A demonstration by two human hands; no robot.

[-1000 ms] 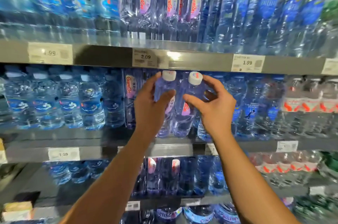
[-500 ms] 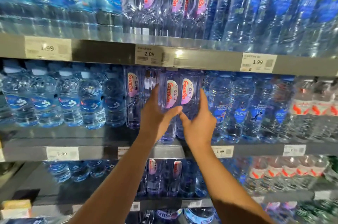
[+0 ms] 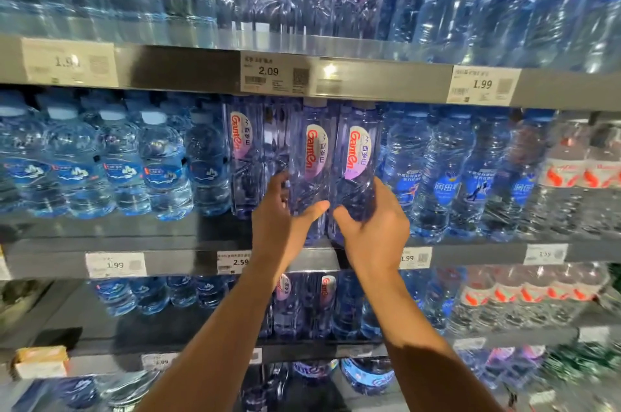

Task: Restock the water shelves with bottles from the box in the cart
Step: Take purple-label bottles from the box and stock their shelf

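Hands on two purple-tinted bottles at the middle shelf front.
Left hand [image 3: 280, 215] curled round the lower body of the left bottle [image 3: 311, 169], thumb across its front; right hand [image 3: 373, 226] wrapped likewise round the right bottle [image 3: 358, 169]. Bottles upright, touching side by side, bases at the middle shelf [image 3: 188, 258] edge, caps just under the upper shelf [image 3: 379, 82]. Same-label bottle [image 3: 240, 156] just left; blue-label bottles [image 3: 443, 176] right; rounder blue bottles [image 3: 117, 163] farther left. Price tag 2.09 [image 3: 274, 72] above.
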